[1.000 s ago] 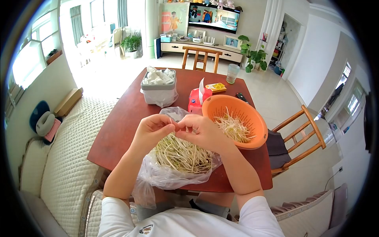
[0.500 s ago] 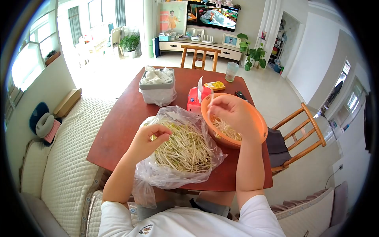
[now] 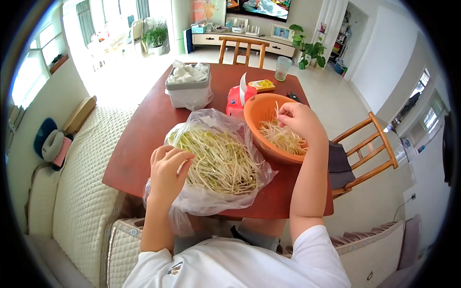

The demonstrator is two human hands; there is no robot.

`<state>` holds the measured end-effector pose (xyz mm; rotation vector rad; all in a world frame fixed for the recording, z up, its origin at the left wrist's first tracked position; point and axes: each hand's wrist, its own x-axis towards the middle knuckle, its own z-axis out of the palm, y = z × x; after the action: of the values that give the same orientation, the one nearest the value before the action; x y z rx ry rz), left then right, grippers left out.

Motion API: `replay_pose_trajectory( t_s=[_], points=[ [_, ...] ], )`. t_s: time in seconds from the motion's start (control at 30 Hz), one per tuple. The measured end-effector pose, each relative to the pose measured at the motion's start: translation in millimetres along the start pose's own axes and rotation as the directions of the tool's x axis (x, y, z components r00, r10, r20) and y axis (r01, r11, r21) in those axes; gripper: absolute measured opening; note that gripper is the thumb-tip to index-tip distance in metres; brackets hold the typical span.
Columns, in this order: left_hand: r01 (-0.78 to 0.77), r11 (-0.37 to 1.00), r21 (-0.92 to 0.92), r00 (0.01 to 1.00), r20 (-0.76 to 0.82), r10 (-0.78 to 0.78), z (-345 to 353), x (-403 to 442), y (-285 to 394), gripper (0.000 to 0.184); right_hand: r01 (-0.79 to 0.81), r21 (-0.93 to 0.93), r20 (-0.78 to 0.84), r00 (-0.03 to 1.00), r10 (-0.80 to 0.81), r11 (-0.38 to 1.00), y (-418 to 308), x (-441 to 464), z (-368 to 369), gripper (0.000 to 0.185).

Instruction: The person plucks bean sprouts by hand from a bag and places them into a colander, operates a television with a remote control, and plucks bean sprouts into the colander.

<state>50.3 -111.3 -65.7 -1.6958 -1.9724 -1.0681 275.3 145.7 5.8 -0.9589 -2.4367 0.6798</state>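
A large heap of bean sprouts (image 3: 218,161) lies in a spread clear plastic bag (image 3: 211,206) at the near edge of the table. My left hand (image 3: 168,165) hovers at the left side of the heap, its fingers loosely bent and apart, with nothing visible in them. Over the orange basin (image 3: 261,103), my right hand (image 3: 303,121) is closed in a pinch on a bean sprout (image 3: 276,108), whose thin end sticks up past the fingertips. More pale sprouts (image 3: 281,137) rest inside the basin, partly hidden by that hand.
On the red-brown table (image 3: 139,139) stand a grey-rimmed bin (image 3: 189,86) full of crumpled tissues and a red tissue pack (image 3: 236,100). Farther back are a yellow packet (image 3: 261,85), a glass (image 3: 283,68) and a remote (image 3: 293,97). Wooden chairs stand behind (image 3: 244,45) and right (image 3: 370,153).
My right hand has moved down and slightly right, closer to the sprouts in the basin. My left hand has shifted left, and its fingers have loosened. The view has tilted down.
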Motion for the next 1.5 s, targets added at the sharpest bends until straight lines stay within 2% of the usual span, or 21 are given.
replay_pose_trajectory(
  t_s=[0.1,0.2,0.23,0.33,0.37,0.43,0.53,0.7,0.8,0.87,0.97,1.07,1.2,1.3,1.4,1.43,1.5],
  points=[
    [0.012,0.999,0.045,1.0,-0.011,-0.012,2,-3,0,0.014,-0.034,-0.133,0.072,0.996,0.043,0.99,1,2,0,0.015],
    [0.021,0.998,0.058,1.0,-0.008,-0.021,2,-6,-3,0.016,-0.047,-0.365,-0.053,0.998,0.029,0.93,-17,-6,5,0.012],
    [0.025,0.998,0.05,1.0,-0.005,-0.025,2,-6,-3,0.016,-0.011,-0.317,-0.046,0.999,-0.004,0.948,-25,-9,7,0.012],
    [0.034,0.999,0.028,0.999,0.008,-0.034,4,-7,-2,0.016,0.342,-0.195,-0.072,0.93,-0.361,0.919,-34,-5,36,0.013],
    [0.036,0.999,0.023,0.999,0.012,-0.036,4,-7,-2,0.017,0.393,-0.147,0.015,0.918,-0.396,0.908,-43,-6,44,0.014],
    [-0.064,0.996,0.056,0.993,0.099,0.059,3,-7,-3,0.017,0.477,-0.037,0.18,0.867,-0.464,0.878,-69,-13,58,0.016],
    [-0.133,0.989,0.066,0.966,0.233,0.114,1,-8,1,0.016,0.478,0.001,0.352,0.822,-0.448,0.878,-79,-17,66,0.017],
    [-0.153,0.988,0.014,0.96,0.241,0.145,1,-4,0,0.013,0.497,-0.037,0.248,0.845,-0.474,0.867,-75,-17,64,0.015],
    [-0.027,0.975,-0.22,0.977,0.201,0.072,9,1,-8,0.012,0.568,0.031,0.09,0.818,-0.568,0.823,-77,-14,60,0.012],
    [-0.007,0.97,-0.244,0.986,0.158,0.047,10,6,-7,0.011,0.621,0.054,-0.054,0.783,-0.619,0.782,-81,-14,60,0.012],
    [0.036,0.959,-0.28,0.994,0.111,-0.006,10,9,-4,0.01,0.631,0.118,-0.081,0.776,-0.626,0.767,-88,-19,53,0.012],
    [0.064,0.954,-0.293,0.995,0.097,-0.037,10,10,-1,0.009,0.645,0.12,-0.035,0.763,-0.646,0.755,-96,-27,52,0.013],
    [0.076,0.948,-0.311,0.995,0.088,-0.051,10,11,2,0.007,0.697,-0.074,-0.038,0.712,-0.701,0.713,-97,-25,60,0.012],
    [0.059,0.951,-0.305,0.993,0.112,-0.026,9,11,-1,0.018,0.699,-0.16,-0.054,0.699,-0.713,0.697,-95,-22,64,0.01],
    [0.15,0.934,-0.323,0.984,0.139,-0.11,1,14,12,0.034,0.682,-0.229,-0.114,0.69,-0.715,0.695,-96,-22,60,0.009],
    [0.135,0.937,-0.323,0.987,0.127,-0.098,1,14,11,0.044,0.666,-0.252,-0.146,0.691,-0.708,0.702,-96,-22,58,0.009],
    [0.087,0.96,-0.267,0.996,0.041,-0.079,1,16,16,0.043,0.647,-0.276,-0.185,0.69,-0.7,0.711,-96,-23,54,0.009]
  ],
)
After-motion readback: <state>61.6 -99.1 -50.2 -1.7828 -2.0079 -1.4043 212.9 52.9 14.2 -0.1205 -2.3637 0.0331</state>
